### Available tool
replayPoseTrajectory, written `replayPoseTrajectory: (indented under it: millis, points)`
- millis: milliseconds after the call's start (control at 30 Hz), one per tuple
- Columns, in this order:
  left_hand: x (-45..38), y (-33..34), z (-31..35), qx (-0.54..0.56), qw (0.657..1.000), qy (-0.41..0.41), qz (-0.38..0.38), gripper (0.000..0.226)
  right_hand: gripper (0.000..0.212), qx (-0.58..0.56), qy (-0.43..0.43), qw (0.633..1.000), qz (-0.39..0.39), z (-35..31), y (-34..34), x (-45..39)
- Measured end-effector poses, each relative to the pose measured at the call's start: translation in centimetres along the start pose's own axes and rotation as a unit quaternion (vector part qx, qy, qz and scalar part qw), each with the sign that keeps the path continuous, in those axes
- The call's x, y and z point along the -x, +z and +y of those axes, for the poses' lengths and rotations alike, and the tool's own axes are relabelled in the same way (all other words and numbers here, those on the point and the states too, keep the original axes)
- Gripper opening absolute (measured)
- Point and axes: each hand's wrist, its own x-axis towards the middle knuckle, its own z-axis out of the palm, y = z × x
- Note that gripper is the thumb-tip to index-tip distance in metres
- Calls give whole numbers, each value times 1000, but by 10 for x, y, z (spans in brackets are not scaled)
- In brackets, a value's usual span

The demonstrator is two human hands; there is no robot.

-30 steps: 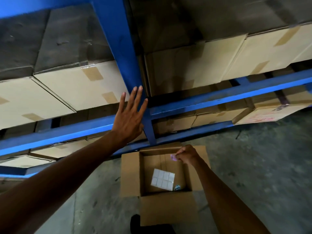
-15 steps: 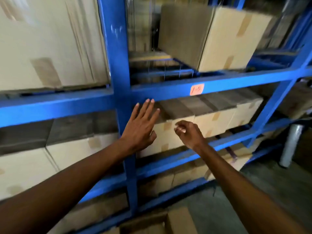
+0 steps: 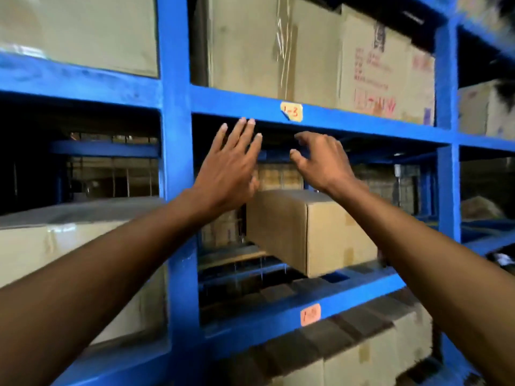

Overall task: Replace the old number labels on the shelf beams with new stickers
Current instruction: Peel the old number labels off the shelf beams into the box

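Brown carton (image 3: 309, 232) angled on my middle shelf, red-printed cartons (image 3: 384, 71) above, taped boxes (image 3: 362, 355) below

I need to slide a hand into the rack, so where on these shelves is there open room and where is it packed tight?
Open: the gap between the upper beam and the lone cardboard box, and the dark bay left of the upright post. Packed: the top shelf boxes above the 1-3 label, and the bottom row.

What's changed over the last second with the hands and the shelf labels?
Both hands rose from the floor box to the upper beam: left hand open, right hand curled just below the 1-3 label. That label and the orange label remain stuck on.
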Motion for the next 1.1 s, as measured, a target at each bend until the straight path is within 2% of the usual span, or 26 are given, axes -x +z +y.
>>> replayPoseTrajectory:
  millis: [133, 333, 500, 700, 833, 933, 1100]
  points:
    - [-54, 2, -22, -64, 998, -12, -13, 79, 38, 4, 9, 1000, 21, 17, -9, -51]
    - [-83, 26, -50, -148, 980, -43, -125, 98, 33, 32, 9, 999, 29, 46, 12, -102]
    - [-74, 37, -51, -186, 976, -38, -108, 111, 34, 28, 20, 999, 37, 54, 37, -126]
    - [-74, 41, -50, -198, 973, -45, -108, 111, 25, 68, -18, 992, 109, 47, 57, -125]
    - [-75, 38, -48, -188, 973, -53, -123, 110, 19, 86, -29, 988, 121, 44, 57, -125]
    - [-78, 32, -46, -172, 974, -56, -139, 107, 17, 55, -44, 989, 128, 41, 51, -122]
    - [-51, 22, -44, -152, 975, -52, -155, 97, 15, -79, -72, 984, 141, 18, 39, -93]
